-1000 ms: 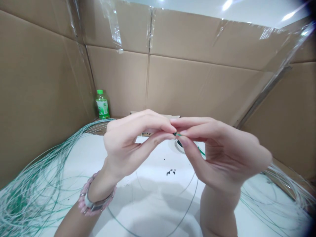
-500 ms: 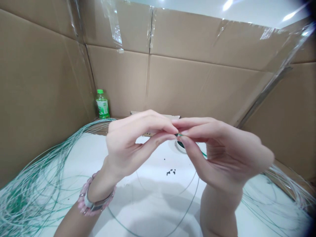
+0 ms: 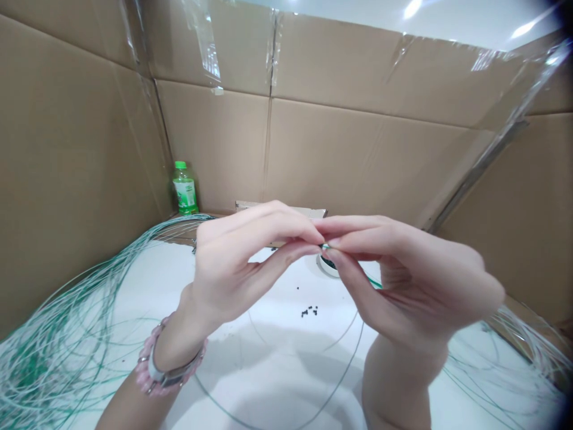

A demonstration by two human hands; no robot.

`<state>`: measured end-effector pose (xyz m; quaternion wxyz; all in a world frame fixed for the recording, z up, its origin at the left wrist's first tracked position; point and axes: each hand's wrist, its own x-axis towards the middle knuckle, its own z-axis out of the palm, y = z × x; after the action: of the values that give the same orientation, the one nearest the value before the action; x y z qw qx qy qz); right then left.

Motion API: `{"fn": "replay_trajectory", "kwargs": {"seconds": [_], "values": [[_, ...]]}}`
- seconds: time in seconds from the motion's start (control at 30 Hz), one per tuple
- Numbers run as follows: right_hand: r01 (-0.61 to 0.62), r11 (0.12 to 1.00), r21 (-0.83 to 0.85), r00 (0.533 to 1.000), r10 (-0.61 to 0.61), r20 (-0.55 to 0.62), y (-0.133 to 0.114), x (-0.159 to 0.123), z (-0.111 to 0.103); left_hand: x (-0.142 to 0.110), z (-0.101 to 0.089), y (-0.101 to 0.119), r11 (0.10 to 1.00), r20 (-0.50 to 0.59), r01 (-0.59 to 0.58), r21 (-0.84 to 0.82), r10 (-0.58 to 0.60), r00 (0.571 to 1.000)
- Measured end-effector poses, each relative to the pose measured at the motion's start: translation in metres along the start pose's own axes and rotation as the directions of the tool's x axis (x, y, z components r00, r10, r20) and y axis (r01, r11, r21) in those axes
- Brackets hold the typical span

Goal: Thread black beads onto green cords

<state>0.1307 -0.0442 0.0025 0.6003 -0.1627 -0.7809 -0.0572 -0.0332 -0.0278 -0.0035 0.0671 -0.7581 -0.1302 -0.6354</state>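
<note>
My left hand [image 3: 237, 263] is closed, its thumb and fingertip pinching a small black piece [image 3: 321, 245] that is mostly hidden. Right up against it, my right hand [image 3: 412, 269] pinches the end of a thin green wire [image 3: 326, 245] between thumb and fingers. The fingertips of both hands nearly touch, raised over the white table [image 3: 268, 370]. Whether the wire's tip is inside the black piece I cannot tell. Behind the right fingertips stands a small round white container [image 3: 329, 272] with dark contents. Several tiny black pieces [image 3: 308, 311] lie loose below the hands.
A large tangle of green and white wires [image 3: 54, 334] spreads along the left side. More wires [image 3: 523, 340] lie at the right edge. A green-capped bottle [image 3: 185, 190] stands in the far left corner. Cardboard walls [image 3: 349, 155] enclose the table at the back and sides.
Both hands have shifted slightly to the right, fingertips staying together. The right hand and wrist have moved a little further right. The loose black pieces lie as before.
</note>
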Motion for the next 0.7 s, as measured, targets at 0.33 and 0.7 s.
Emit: {"fn": "replay_trajectory", "kwargs": {"seconds": [0.33, 0.7], "values": [[0.027, 0.998, 0.065, 0.999, -0.025, -0.028, 0.0026, 0.0014, -0.0002, 0.0011, -0.0004, -0.0024, 0.999, 0.044, -0.028, -0.033, 0.029, 0.999], [-0.14, 0.973, 0.184, 0.988, 0.148, -0.034, 0.0023, 0.0, -0.0021, -0.0011, 0.0028, 0.0016, 0.927, 0.139, 0.26, -0.27, -0.23, 0.963]]}}
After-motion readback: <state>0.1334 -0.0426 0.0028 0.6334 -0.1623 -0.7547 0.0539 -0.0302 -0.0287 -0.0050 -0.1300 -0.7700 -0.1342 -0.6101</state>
